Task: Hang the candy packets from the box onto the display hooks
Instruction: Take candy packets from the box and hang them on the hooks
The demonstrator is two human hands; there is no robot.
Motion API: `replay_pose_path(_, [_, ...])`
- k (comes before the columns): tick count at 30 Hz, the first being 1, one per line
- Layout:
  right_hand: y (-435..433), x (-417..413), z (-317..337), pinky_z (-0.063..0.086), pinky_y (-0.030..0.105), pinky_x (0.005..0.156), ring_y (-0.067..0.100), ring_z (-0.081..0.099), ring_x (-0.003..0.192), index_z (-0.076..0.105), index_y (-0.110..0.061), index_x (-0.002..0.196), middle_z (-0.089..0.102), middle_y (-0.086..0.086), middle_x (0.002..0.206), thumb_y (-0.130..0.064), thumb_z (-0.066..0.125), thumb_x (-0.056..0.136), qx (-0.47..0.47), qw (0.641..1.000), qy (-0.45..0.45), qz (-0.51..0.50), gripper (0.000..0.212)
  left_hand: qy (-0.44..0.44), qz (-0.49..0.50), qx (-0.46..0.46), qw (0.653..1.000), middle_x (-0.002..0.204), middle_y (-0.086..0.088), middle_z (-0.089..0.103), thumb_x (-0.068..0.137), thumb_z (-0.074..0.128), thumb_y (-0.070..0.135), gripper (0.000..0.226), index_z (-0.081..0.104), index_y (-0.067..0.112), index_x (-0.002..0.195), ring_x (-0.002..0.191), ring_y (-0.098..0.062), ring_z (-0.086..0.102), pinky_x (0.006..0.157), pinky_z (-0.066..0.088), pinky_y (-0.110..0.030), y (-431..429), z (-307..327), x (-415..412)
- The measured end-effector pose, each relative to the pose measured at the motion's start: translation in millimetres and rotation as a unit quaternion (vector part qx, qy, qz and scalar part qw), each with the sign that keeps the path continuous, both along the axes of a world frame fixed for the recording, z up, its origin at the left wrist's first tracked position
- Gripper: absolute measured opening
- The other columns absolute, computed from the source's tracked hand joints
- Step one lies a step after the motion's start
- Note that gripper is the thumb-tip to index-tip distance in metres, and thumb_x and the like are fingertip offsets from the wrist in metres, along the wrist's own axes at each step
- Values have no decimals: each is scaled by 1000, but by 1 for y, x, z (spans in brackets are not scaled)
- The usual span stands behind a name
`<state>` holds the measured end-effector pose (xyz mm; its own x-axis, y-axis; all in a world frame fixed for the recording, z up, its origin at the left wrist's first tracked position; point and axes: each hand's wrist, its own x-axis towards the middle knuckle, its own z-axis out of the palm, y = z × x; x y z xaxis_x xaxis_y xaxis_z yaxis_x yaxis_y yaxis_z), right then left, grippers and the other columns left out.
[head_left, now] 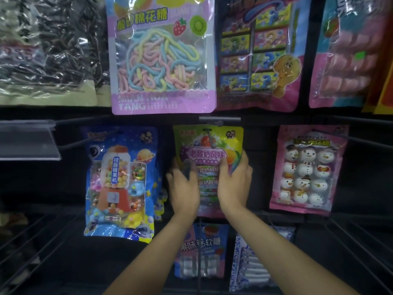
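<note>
Here the one thing that matters is where the hole at the top of the yellow-green packet (209,150) sits against the hook (209,138). I hold that packet upright, its long axis running straight up and down, and its top edge lies above my fingers, right at the grey hook that sticks out toward me. The hook's end shows in front of the packet's top, so I judge the hole is on it or just meeting it, though I cannot tell which. My left hand (182,188) grips the packet's left edge, thumb on the front, fingers curled behind; it is blurred, so the finer detail is lost. My right hand (234,184) grips the right edge the same way, thumb across the printed front. Both hands are level and equally near the hook, so neither leads; the next push would be away from me, along the hook. Counting: one packet in my hands and one hook above it. In this row, one blue gumball packet (119,179) hangs to the left, with what look like more behind it, and one pink snowman packet (308,169) to the right, both well apart from mine. Above hang one pastel string-candy packet (161,56), one cartoon packet (257,52) and dark seed bags (49,50). Below are two more packets (200,250). The box is not in view.
</note>
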<state>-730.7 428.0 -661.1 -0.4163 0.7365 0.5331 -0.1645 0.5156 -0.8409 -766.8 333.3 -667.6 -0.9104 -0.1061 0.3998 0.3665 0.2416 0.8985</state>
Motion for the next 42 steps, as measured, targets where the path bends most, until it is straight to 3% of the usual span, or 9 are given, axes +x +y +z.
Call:
replay_pose_path(5, [7,-16,41,49,37,97,25,63,107,63,-24,131,59,6,118,-43,61,103,-89,989,115,26,33,37,-33,172,984,142,0,65,102,59,56,57,48,36,154,127,-24,60,107,49,-43,1,26,-16])
replay_pose_path(10, [19,-23,58,56,40,82,17,67,81,68,-18,99,71,-3,87,-37,74,95,-159,972,165,53,20,-45,-56,382,921,122,-4,73,100,68,6,38,67,12,137,103,-18,66,82,51,-27,9,47,-44])
replay_pose_path(13, [29,-25,64,55,41,81,16,64,77,70,-16,90,71,-1,81,-34,80,91,-190,967,157,71,20,-86,-68,459,881,121,-15,73,95,73,8,37,69,3,131,92,-18,64,59,50,-13,12,57,-50])
replay_pose_path(19, [36,-30,79,61,55,87,31,76,88,68,-23,86,77,9,91,-37,85,84,-247,957,110,103,22,-93,-103,462,876,87,5,68,101,67,15,10,72,13,109,75,-9,61,54,45,-11,18,68,-58])
replay_pose_path(25, [31,-24,70,61,55,86,32,76,88,71,-21,87,78,9,89,-45,83,85,-248,956,106,114,27,-83,-72,459,882,106,-7,74,97,72,14,11,73,23,90,95,-23,65,82,49,-32,18,58,-54])
replay_pose_path(31, [25,-15,61,60,58,86,33,75,89,72,-26,83,78,6,86,-64,78,74,-215,963,112,121,39,-65,-47,419,904,115,-4,74,98,73,19,24,71,13,121,103,-25,67,84,49,-33,15,43,-48])
replay_pose_path(36, [34,-1,52,59,55,93,24,75,95,70,-28,98,77,0,96,-33,79,93,-159,971,78,159,12,-27,-56,365,929,117,-1,74,100,71,26,35,68,14,133,110,-22,67,82,46,-26,4,33,-30])
replay_pose_path(39, [32,11,40,60,48,97,18,73,98,65,-26,118,75,-4,104,-26,82,90,-156,969,46,186,33,-21,-78,312,947,126,1,69,98,73,39,53,59,18,145,116,-17,64,85,46,-20,-4,23,-16])
replay_pose_path(42, [30,18,23,61,45,95,15,74,98,59,-24,135,74,-6,110,-23,87,85,-132,973,3,191,58,-1,-79,257,963,130,8,63,95,75,40,61,54,19,148,124,-15,60,103,47,-33,-11,3,-8])
